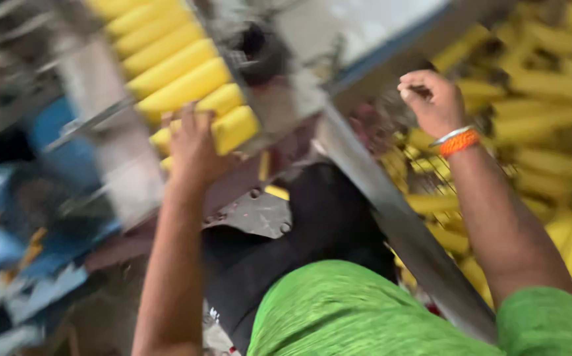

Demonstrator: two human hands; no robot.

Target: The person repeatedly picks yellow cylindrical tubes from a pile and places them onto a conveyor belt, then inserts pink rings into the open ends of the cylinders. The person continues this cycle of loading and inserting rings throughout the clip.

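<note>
My left hand (pixel 192 146) reaches up onto a sloping metal chute (pixel 269 109) and rests on the lowest yellow corn cobs (pixel 180 79), which lie side by side in a row. Its fingers spread over a cob near the chute's lower end. My right hand (pixel 431 99) is curled into a fist at the edge of a bin full of yellow corn cobs (pixel 543 118). An orange and white band circles that wrist. Whether the fist holds anything is hidden. The picture is blurred by motion.
A long grey metal bar (pixel 398 224) runs diagonally between my arms. Blue machine parts (pixel 9 217) stand at the left. My green shirt (pixel 365 310) and dark trousers fill the lower middle.
</note>
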